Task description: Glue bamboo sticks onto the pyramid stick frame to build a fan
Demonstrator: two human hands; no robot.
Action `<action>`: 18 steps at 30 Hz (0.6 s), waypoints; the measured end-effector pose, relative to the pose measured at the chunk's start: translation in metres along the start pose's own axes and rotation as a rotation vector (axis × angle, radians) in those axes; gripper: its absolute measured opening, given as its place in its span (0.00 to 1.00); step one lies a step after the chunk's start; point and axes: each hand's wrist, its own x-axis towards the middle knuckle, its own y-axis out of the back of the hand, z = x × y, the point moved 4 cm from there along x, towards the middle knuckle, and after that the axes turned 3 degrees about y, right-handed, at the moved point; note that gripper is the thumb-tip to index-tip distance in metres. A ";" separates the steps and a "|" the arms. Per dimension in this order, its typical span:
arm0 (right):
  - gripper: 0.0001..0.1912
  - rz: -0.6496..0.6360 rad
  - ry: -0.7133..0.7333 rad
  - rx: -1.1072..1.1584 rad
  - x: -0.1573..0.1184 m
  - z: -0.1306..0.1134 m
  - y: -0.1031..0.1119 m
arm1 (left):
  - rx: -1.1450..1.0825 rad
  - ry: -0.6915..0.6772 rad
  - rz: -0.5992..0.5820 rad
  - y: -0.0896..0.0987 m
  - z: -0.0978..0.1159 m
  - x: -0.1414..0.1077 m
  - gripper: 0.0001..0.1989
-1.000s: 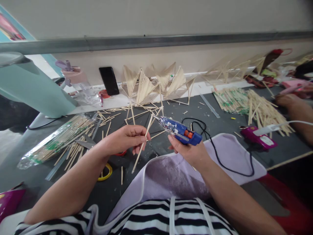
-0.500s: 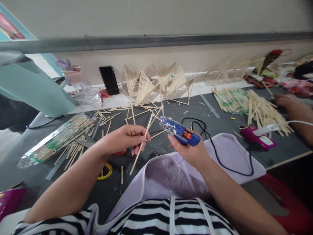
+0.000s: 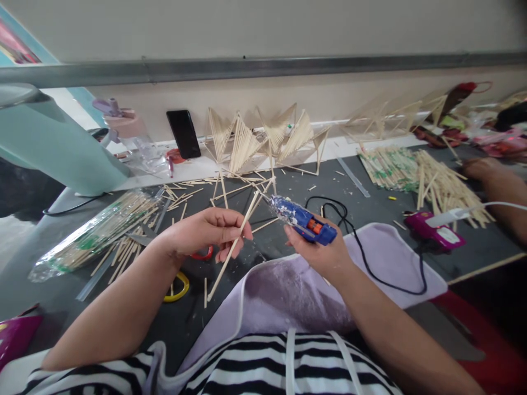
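My left hand point(image 3: 224, 233) pinches a thin wooden stick point(image 3: 225, 270), which slants from near my lap up toward the middle of the table. In my right hand point(image 3: 319, 249) is a blue hot glue gun point(image 3: 302, 219), its body flecked with dried glue. The gun's nozzle points left, close to the upper end of the stick; whether they touch I cannot tell. Just beyond stands a small frame of joined sticks point(image 3: 273, 186). Behind it, fan-shaped stick structures point(image 3: 247, 145) lean by the wall.
Bagged sticks point(image 3: 99, 236) and yellow-handled scissors point(image 3: 178, 288) lie left, below a teal container point(image 3: 53, 137). A phone point(image 3: 183, 134) leans on the wall. To the right are loose sticks point(image 3: 442, 186), a magenta power adapter point(image 3: 436, 229), a black cord point(image 3: 364, 258) and another person's arm point(image 3: 500, 189).
The stick in my left hand has tilted, its lower end swinging left and toward me. The glue gun has shifted very slightly; both hands keep their hold.
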 end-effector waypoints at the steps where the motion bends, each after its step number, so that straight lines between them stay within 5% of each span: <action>1: 0.12 0.002 0.000 0.003 -0.001 0.000 0.000 | 0.005 0.003 0.011 0.001 0.000 0.000 0.12; 12: 0.09 0.172 0.231 -0.346 0.020 0.039 0.033 | 0.078 -0.208 0.354 0.047 0.030 -0.040 0.11; 18: 0.14 -0.120 0.043 -0.880 0.051 0.093 0.038 | 0.086 -0.188 0.450 0.057 0.031 -0.042 0.11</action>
